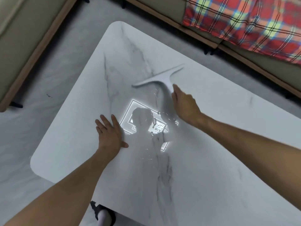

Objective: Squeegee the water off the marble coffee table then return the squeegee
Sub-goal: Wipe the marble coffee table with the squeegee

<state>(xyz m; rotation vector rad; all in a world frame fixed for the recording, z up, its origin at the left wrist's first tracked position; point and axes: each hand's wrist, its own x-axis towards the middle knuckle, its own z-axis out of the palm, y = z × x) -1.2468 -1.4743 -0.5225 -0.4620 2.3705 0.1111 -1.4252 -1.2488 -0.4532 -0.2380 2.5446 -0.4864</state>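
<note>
Gripping squeegee (160, 79) handle, right hand (184, 104) grip closed, left hand (110, 132) spread flat on table (211, 160)

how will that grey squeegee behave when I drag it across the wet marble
The squeegee looks like one moulded plastic piece, so probably light and stiff. Water beads beside it, so it may glide easily. The right hand holds its handle alone.

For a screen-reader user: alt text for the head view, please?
A right hand holds a white squeegee on a wet marble coffee table, while the left hand rests flat beside water droplets.
</note>
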